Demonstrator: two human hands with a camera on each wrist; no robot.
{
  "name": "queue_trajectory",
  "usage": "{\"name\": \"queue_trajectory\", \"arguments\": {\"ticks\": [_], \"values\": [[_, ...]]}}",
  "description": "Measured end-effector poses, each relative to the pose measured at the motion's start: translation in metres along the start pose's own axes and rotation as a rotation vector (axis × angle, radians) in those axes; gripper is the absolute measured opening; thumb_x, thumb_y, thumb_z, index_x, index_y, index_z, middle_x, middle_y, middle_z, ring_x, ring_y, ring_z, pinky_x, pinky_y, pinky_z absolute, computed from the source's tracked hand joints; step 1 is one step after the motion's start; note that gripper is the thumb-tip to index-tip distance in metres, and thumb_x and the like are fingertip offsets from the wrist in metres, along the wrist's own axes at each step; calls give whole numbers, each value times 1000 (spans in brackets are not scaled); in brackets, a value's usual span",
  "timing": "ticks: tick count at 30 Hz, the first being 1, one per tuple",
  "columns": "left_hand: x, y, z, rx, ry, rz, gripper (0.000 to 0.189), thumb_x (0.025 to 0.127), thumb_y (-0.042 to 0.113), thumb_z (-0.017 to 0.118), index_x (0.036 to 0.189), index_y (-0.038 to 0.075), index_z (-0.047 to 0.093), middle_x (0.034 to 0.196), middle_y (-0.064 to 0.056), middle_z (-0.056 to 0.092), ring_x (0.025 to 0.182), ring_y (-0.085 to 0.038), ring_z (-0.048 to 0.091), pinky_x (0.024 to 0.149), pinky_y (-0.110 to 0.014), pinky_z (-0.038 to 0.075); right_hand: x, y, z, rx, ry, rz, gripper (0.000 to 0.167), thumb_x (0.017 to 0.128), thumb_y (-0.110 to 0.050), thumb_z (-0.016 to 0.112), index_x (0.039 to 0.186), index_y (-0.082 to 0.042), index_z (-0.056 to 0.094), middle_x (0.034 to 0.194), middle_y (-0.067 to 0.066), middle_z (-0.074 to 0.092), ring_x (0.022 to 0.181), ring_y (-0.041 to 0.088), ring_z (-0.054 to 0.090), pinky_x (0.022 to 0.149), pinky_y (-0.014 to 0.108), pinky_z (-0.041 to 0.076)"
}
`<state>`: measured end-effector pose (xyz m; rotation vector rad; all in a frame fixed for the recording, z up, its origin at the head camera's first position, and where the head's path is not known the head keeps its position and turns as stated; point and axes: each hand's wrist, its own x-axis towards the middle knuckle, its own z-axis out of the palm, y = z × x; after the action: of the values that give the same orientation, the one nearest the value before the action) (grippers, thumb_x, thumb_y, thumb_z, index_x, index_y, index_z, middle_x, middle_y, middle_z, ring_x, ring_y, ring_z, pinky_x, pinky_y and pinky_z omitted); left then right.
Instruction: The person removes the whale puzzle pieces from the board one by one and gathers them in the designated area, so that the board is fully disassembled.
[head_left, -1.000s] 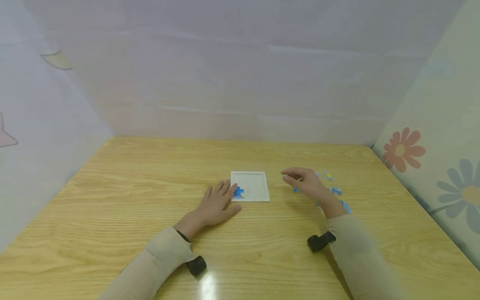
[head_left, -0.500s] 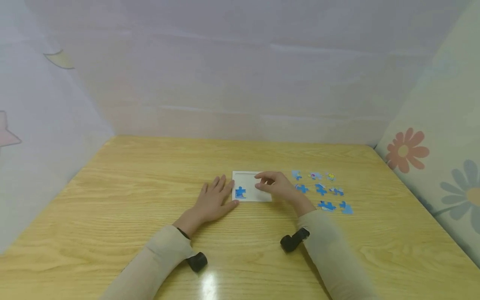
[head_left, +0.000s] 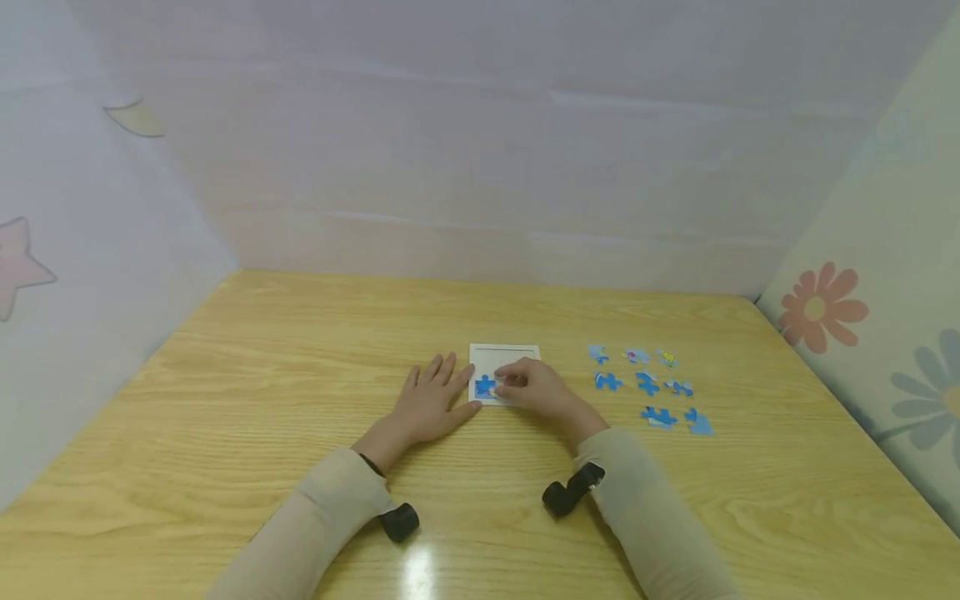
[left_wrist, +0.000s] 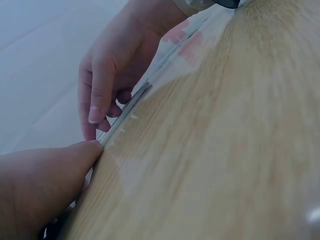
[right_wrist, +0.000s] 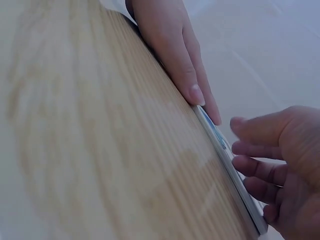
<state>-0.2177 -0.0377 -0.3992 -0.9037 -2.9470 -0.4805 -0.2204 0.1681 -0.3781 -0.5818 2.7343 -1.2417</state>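
Observation:
In the head view a small white puzzle tray (head_left: 506,347) lies on the table, one blue jigsaw piece (head_left: 485,384) in its near left corner. My left hand (head_left: 425,412) lies flat with spread fingers, its index finger and thumb at the tray's left edge. Over the tray, my right hand (head_left: 538,388) has bent fingers, with the fingertips (head_left: 500,390) right beside the blue piece. The right wrist view shows a gap between that hand's thumb (right_wrist: 250,126) and index finger, and no piece in it. The right hand hides much of the tray's right side.
Several loose jigsaw pieces (head_left: 647,383), mostly blue, are spread in rows on the wooden table (head_left: 300,350) right of the tray. One shows a yellow flower shape (head_left: 668,358). Pale fabric walls (head_left: 480,167) enclose the table's back and sides.
My right hand has moved left from beside the loose pieces to above the tray, then down to the blue piece. My left hand stays at the tray's left edge.

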Motion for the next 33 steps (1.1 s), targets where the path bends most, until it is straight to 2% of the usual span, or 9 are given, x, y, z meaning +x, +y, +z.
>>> {"name": "queue_trajectory", "arguments": {"ticks": [6,10,14,22,28,33], "values": [[-1,0,0,8,0,-1,63,87,54,32,138,17,25,140,-17,13,127,-32,6,95,-54,5,2,1,7,-85,18,-16,27,78,-15,63,103,-4,63,85,3,54,81,18,51,73,33,41],[-1,0,1,4,4,-4,63,87,53,33,137,16,26,140,-17,13,127,-32,7,95,-54,5,2,-1,10,-96,20,-8,25,78,-13,63,101,-5,64,87,4,55,83,19,51,75,34,41],[0,1,2,-1,-6,-1,63,87,54,33,137,16,25,140,-17,13,127,-32,7,95,-54,5,1,0,12,-68,38,10,23,78,-12,63,99,-3,61,90,5,55,85,20,51,77,34,40],[2,2,3,5,-6,2,63,87,54,32,137,16,26,140,-17,13,127,-33,7,95,-55,5,1,-1,11,62,40,41,20,78,-7,61,97,-3,57,84,3,56,74,17,48,66,29,40],[2,1,3,10,2,4,63,87,53,33,137,16,27,140,-18,14,127,-33,8,95,-55,6,5,-3,12,24,49,77,25,74,-6,66,97,-3,59,83,2,56,72,16,44,64,27,37],[2,0,4,6,7,3,63,87,54,33,137,15,27,140,-18,14,127,-33,7,95,-55,6,6,-4,13,-1,45,73,25,73,-6,67,97,-3,59,82,2,56,71,16,43,63,27,37]]}}
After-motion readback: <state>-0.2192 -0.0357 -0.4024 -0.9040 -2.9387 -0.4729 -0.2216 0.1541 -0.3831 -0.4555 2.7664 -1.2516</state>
